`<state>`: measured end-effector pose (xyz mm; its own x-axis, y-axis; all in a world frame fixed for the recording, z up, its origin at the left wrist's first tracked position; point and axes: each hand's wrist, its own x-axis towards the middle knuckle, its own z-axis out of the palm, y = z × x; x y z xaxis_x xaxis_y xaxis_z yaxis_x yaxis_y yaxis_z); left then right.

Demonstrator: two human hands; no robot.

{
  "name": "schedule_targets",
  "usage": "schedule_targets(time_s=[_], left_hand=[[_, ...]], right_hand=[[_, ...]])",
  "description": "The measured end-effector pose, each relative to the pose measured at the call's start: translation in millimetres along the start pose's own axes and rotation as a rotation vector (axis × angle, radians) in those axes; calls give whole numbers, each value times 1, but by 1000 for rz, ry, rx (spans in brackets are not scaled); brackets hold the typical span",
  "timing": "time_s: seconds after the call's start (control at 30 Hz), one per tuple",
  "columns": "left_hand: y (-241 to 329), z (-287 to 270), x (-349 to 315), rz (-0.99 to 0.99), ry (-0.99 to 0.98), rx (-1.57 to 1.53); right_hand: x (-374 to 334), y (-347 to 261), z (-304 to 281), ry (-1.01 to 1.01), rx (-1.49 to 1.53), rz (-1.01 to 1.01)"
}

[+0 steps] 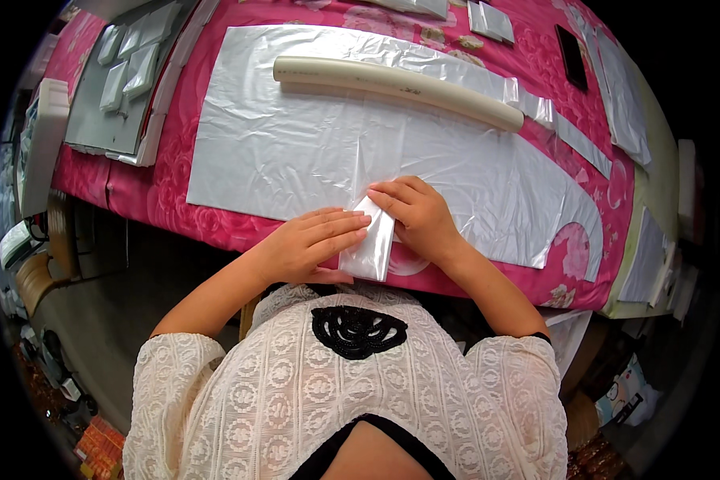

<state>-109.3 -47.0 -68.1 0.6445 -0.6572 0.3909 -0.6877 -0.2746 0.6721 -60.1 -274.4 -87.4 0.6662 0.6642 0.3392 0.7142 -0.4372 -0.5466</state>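
A narrow folded strip of clear, shiny plastic film [368,240] lies at the table's near edge, in front of my body. My left hand [316,240] rests on its left side, fingers stretched out flat and together, the thumb lower near the strip's bottom corner. At the strip's upper end, my right hand [416,210] has its fingers bent over the top and right edge, pinching the film. Beneath both spreads a large flat sheet of silvery translucent plastic [272,152], with a curved cutout at its right end. A long cream pipe [392,88] lies across the sheet's far half.
A pink flowered cloth [168,180] covers the table. At the far left, several folded plastic packets [140,68] sit on a grey board [88,120]. A black phone [570,56] and more plastic sheets [622,100] lie at the far right. Another small packet [490,22] is at the back.
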Motion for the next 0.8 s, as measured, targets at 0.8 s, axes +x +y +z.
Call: schedule_targets(time_s=[0.8], left_hand=[[-28, 16, 40, -428, 233, 151]], right_hand=[[40, 24, -27, -223, 545, 1017]])
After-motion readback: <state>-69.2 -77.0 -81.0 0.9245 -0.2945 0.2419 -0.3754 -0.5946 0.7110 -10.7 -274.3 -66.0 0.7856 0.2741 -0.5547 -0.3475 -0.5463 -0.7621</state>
